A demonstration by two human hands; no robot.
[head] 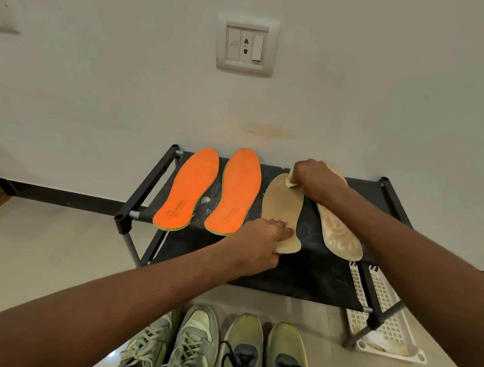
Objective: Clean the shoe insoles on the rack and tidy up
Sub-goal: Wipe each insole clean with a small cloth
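Note:
Two orange insoles point(188, 188) point(234, 191) lie side by side on the left of the black rack point(307, 270). To their right lies a tan insole point(281, 203); my left hand point(264, 246) grips its heel end against the rack top. My right hand point(313, 182) presses a small white cloth point(290, 181) onto the toe end of that insole. A second tan insole point(340, 233) lies further right, partly hidden under my right wrist.
Two pairs of worn sneakers point(172, 357) point(264, 353) stand on the floor in front of the rack. A white plastic basket point(384, 313) sits under the rack's right end. A wall socket point(244, 47) is above; the wall runs right behind the rack.

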